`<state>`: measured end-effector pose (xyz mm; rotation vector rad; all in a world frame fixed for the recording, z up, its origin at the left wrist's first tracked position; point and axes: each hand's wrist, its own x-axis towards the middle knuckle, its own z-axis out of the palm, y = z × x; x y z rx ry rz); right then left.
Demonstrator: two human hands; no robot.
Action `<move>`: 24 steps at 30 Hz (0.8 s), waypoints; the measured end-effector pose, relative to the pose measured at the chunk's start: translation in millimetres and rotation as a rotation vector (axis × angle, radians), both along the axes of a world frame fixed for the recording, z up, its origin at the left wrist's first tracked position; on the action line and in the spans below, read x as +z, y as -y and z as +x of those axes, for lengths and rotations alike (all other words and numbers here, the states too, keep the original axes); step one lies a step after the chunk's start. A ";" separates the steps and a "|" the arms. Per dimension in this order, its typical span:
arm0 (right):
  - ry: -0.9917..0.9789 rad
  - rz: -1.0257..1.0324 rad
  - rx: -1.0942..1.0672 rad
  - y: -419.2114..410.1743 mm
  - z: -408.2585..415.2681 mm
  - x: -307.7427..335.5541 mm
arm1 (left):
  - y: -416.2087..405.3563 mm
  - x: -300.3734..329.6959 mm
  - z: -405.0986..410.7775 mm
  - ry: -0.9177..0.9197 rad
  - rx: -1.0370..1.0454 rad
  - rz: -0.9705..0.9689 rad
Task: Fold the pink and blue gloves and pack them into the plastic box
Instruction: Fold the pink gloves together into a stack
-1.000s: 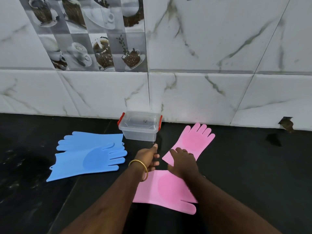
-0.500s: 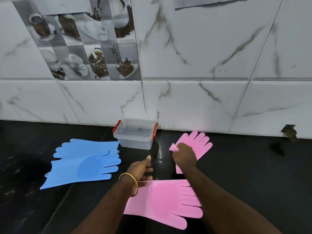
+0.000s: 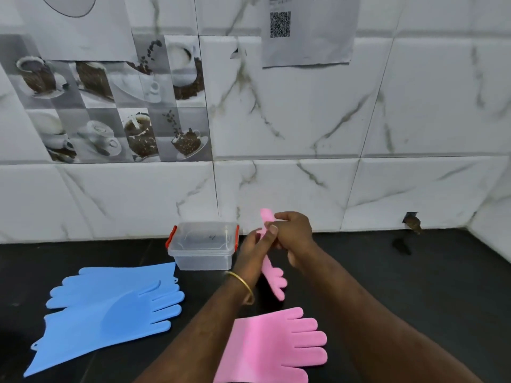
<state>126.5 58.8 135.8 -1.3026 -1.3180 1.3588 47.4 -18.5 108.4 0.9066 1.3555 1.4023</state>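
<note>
One pink glove (image 3: 272,277) hangs in the air above the black counter, fingers pointing down. My right hand (image 3: 294,233) grips its upper part and my left hand (image 3: 253,248) holds it just beside. A second pink glove (image 3: 265,346) lies flat on the counter at the near edge. Two blue gloves (image 3: 110,305) lie overlapping on the left, fingers to the right. The clear plastic box (image 3: 203,248) with red clips stands against the wall, its lid on, just left of my hands.
The black counter (image 3: 414,299) runs along a white marble-tiled wall. A small hole (image 3: 412,221) sits in the wall at the right, above a dark spot on the counter. A paper with a QR code (image 3: 307,29) hangs on the wall.
My right hand has lifted the far pink glove off the counter, and my left hand has come up to hold it too. The camera has tilted upward.
</note>
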 end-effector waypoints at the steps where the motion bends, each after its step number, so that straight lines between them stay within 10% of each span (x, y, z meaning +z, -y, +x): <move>1: -0.054 -0.019 -0.002 4.5 -2.4 8.3 | 2.2 8.1 -8.4 -0.042 -0.040 0.061; 11: -0.816 -0.369 0.308 64.3 -0.5 48.6 | 8.3 95.2 -91.9 -0.076 -0.060 0.120; 18: -0.438 -0.486 0.892 134.7 -39.1 -24.0 | 16.5 122.1 -82.6 -0.451 -0.410 0.143; 24: -0.462 -0.364 0.536 108.1 -64.5 -20.6 | 38.6 135.8 -91.5 -0.495 -0.672 0.048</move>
